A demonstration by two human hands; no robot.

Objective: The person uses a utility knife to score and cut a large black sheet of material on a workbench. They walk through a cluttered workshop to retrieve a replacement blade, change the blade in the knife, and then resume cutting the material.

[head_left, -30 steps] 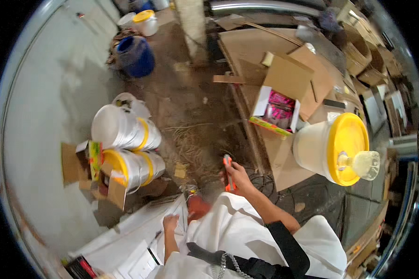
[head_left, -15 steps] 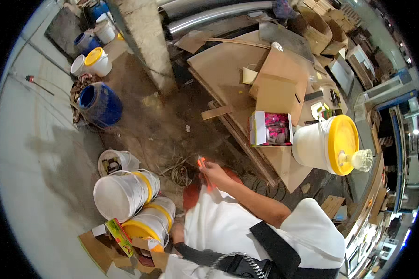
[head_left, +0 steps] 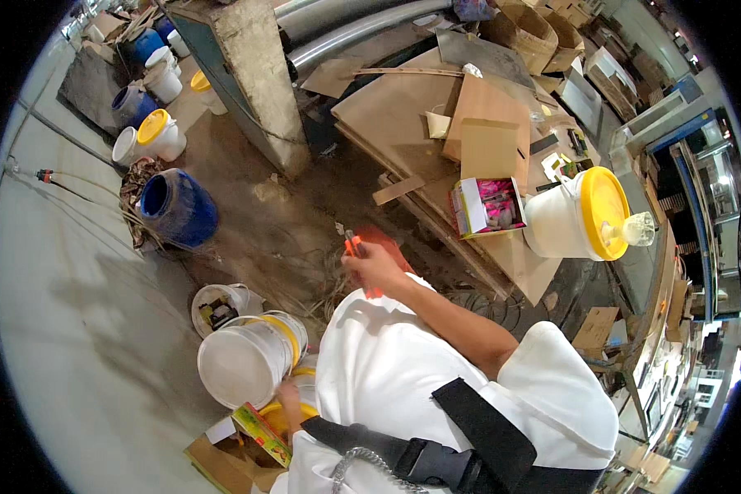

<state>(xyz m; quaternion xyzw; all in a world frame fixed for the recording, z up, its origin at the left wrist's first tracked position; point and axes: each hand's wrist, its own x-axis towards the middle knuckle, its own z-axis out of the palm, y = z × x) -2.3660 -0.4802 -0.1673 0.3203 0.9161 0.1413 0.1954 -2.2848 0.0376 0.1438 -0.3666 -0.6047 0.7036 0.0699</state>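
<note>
My right hand [head_left: 374, 265] is closed around an orange and black tool [head_left: 354, 242] that looks like a utility knife, held in front of my white shirt. One end points up past my fingers and the other shows below them. My left hand [head_left: 289, 400] is low at my left side, against a yellow-lidded white bucket [head_left: 276, 414] and close to a white bucket lying on its side [head_left: 236, 368]. Its fingers are small and partly hidden, so their grip is unclear. Beside that hand, an open cardboard box [head_left: 214, 455] holds a green and yellow carton [head_left: 261, 432].
On the right, stacked boards [head_left: 387, 123] carry an open box of pink packets [head_left: 496, 206] and a yellow-lidded bucket [head_left: 564, 216]. A blue drum [head_left: 185, 216] and a small bucket of dark items [head_left: 219, 313] stand left, along the wall [head_left: 66, 329]. A pillar [head_left: 263, 74] rises ahead.
My right hand has moved slightly up with the orange tool. My left hand has shifted left and shows more clearly by the buckets. The whole view has turned and shifted a little.
</note>
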